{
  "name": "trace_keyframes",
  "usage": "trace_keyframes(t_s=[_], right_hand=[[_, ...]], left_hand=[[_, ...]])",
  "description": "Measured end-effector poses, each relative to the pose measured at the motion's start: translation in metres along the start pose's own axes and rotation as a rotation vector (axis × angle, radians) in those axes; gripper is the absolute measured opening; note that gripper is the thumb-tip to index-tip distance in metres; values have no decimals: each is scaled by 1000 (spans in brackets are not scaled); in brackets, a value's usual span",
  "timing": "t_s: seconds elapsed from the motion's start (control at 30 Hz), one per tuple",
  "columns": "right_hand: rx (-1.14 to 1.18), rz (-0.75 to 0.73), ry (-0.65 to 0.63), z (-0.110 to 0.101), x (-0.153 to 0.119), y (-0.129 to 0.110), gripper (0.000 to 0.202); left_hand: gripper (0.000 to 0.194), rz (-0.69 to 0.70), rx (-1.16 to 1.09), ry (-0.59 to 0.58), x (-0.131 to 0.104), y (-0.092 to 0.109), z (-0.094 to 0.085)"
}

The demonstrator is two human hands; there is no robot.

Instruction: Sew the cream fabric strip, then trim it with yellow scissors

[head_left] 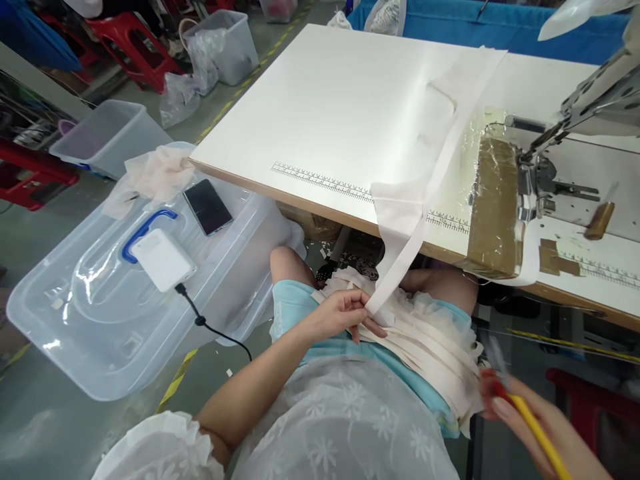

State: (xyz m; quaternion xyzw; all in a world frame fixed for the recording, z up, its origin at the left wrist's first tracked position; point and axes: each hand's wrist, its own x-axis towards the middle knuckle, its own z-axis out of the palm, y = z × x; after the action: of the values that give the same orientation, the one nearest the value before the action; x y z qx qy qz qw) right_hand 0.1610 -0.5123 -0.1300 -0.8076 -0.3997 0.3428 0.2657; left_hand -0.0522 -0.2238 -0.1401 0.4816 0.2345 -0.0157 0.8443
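Observation:
Pale pink fabric strips lie in a bundle across my lap. One strip rises from the lap over the table edge and runs back across the tabletop. My left hand pinches this strip near its lower end, above the bundle. At the lower right, my right hand is closed on a tool with a yellow and red handle. Its metal tip points up and left beside the bundle; motion blurs the tip, so its exact shape is unclear.
The white table carries a sewing machine at the right. On my left, a clear lidded box holds up a phone, a white power bank and sheer fabric. Red stools and plastic bins stand beyond.

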Motion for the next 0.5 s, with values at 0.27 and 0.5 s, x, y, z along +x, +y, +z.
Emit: trace_keyframes(t_s=[0.27, 0.5], right_hand=[[159, -125, -609, 42, 79, -72, 39], [38, -172, -635, 39, 97, -74, 43]], left_hand=[[49, -55, -32, 101, -11, 1, 6], [51, -76, -67, 115, -8, -2, 6]])
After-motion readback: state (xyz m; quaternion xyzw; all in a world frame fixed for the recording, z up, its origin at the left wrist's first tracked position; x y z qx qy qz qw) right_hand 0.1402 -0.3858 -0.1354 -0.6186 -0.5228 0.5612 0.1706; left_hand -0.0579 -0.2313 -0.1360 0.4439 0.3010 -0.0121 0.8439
